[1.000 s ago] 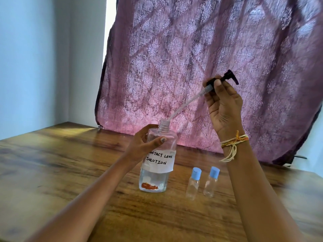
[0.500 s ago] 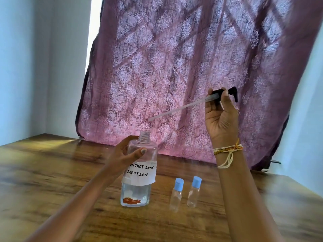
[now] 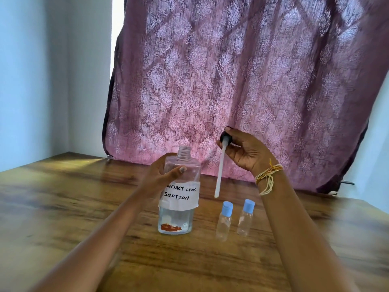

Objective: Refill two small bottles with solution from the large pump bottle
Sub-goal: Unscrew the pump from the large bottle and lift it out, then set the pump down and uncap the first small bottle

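Two small bottles (image 3: 234,219) stand capped on the counter (image 3: 63,207), just right of the big bottle (image 3: 179,192), whose neck is open. The left hand (image 3: 162,175) wraps that bottle; the right hand (image 3: 246,150) pinches the pump (image 3: 223,157), tube dangling. Best to park the pump somewhere clean, then uncap the small ones before pouring.

Purple patterned curtain (image 3: 242,81) behind wooden table (image 3: 63,207); pale walls (image 3: 31,81).

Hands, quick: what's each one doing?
Left hand: closed around the large clear labelled bottle.
Right hand: holding the black pump with white tube.
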Action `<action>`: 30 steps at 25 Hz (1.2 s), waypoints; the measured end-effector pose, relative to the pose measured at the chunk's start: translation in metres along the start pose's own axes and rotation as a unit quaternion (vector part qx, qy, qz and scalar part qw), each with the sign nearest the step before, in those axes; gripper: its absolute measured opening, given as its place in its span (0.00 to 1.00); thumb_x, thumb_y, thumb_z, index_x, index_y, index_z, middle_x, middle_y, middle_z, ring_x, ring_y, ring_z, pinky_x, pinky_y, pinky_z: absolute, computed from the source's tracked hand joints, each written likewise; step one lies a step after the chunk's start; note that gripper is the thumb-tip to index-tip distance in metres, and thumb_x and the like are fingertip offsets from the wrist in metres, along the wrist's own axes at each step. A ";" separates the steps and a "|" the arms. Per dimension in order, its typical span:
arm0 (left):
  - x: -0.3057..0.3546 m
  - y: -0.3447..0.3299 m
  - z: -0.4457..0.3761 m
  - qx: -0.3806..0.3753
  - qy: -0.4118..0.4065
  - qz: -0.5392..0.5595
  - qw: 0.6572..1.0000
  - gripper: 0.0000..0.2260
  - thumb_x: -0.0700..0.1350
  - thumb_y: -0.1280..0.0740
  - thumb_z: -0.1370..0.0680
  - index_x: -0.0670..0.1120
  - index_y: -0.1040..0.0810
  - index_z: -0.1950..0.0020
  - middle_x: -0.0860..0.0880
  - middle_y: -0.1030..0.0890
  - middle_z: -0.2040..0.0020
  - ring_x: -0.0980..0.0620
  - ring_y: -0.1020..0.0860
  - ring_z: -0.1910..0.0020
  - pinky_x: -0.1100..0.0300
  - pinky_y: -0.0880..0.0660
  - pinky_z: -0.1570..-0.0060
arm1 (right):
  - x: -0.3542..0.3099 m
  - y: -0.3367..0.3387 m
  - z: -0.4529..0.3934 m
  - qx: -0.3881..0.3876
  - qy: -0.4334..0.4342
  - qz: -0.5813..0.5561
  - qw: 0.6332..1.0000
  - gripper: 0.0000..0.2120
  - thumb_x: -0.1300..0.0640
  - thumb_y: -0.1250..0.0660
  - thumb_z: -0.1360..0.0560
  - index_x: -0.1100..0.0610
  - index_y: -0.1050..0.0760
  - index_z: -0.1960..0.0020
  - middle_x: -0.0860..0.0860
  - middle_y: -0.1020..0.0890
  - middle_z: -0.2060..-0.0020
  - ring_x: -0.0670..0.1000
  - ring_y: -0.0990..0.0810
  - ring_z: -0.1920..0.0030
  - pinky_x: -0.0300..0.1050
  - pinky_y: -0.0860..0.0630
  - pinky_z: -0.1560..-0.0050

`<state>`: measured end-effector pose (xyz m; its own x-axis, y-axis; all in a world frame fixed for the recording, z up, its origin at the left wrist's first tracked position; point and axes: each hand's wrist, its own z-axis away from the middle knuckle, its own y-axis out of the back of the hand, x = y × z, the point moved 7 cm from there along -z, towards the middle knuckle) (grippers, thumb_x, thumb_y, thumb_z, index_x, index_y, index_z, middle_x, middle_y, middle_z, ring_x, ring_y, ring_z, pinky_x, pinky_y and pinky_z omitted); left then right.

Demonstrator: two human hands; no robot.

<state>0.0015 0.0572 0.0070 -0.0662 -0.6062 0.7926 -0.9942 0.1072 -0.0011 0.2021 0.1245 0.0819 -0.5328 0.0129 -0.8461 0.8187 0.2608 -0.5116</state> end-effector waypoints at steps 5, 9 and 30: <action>0.000 0.005 0.000 -0.009 0.002 -0.017 1.000 0.28 0.64 0.21 0.44 0.54 0.18 0.49 0.49 0.13 0.54 0.51 0.15 0.56 0.62 0.20 0.62 | 0.025 -0.016 0.000 -0.028 -0.023 0.140 0.990 0.03 0.66 0.32 0.25 0.66 0.24 0.58 0.56 0.18 0.73 0.52 0.18 0.73 0.50 0.16 0.60; 0.005 0.023 -0.001 0.026 -0.001 -0.020 0.999 0.26 0.63 0.20 0.46 0.54 0.17 0.53 0.50 0.13 0.57 0.52 0.15 0.60 0.61 0.19 0.64 | 0.035 -0.013 -0.002 0.003 -0.009 0.244 0.970 0.08 0.63 0.27 0.28 0.67 0.23 0.59 0.56 0.19 0.74 0.51 0.19 0.74 0.43 0.19 0.70; -0.007 -0.004 0.010 -0.019 0.076 0.060 0.995 0.26 0.61 0.19 0.45 0.59 0.18 0.50 0.50 0.14 0.52 0.51 0.15 0.54 0.60 0.19 0.63 | 0.033 0.188 0.011 0.339 -0.029 0.017 0.940 0.11 0.57 0.35 0.22 0.58 0.31 0.61 0.52 0.29 0.65 0.49 0.30 0.66 0.39 0.25 0.58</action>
<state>0.0051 0.0535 -0.0044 -0.1673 -0.4607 0.8716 -0.9760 0.2025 -0.0804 0.3412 0.1635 -0.0441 -0.5070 -0.0482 -0.8606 0.7938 -0.4150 -0.4445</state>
